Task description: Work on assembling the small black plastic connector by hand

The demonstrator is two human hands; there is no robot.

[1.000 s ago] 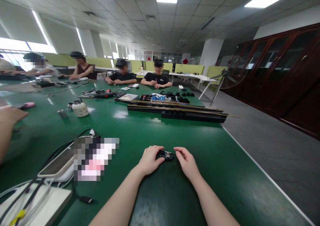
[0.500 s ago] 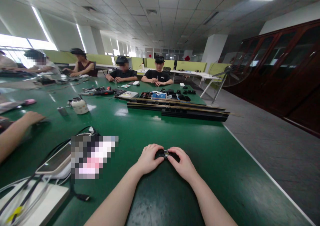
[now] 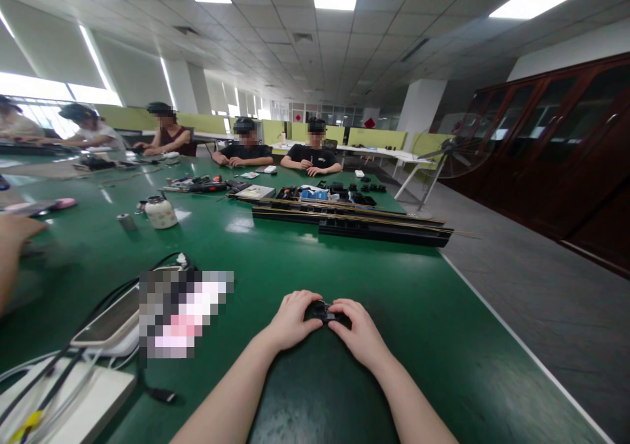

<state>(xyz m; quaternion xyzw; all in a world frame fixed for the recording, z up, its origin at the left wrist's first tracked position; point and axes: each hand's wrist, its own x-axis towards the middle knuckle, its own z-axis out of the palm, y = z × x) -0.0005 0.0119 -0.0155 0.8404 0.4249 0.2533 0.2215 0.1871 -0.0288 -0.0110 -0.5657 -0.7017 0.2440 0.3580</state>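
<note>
Between my two hands, low over the green table [image 3: 275, 267], is a small black object [image 3: 322, 311] with a shiny part; its kind is too small and covered to make out. My left hand [image 3: 294, 319] curves round its left side, thumb and fingers closed on it. From the right, my right hand [image 3: 357, 329] grips the other side the same way, fingertips and thumb close to the left hand's. The fingers hide much of the object.
Phone-like devices [image 3: 111, 319] with cables and a white box [image 3: 93, 398] lie to the left. A white jar [image 3: 161, 212] and a grey cylinder [image 3: 126, 222] stand farther back. Long black rails [image 3: 384, 235] with thin rods lie ahead. A co-worker's arm [image 3: 12, 247] is at far left.
The view has tilted slightly up. My hands stay together on the small black object, whose silvery part shows less now. The co-worker's arm at the left has drawn back leftward.
</note>
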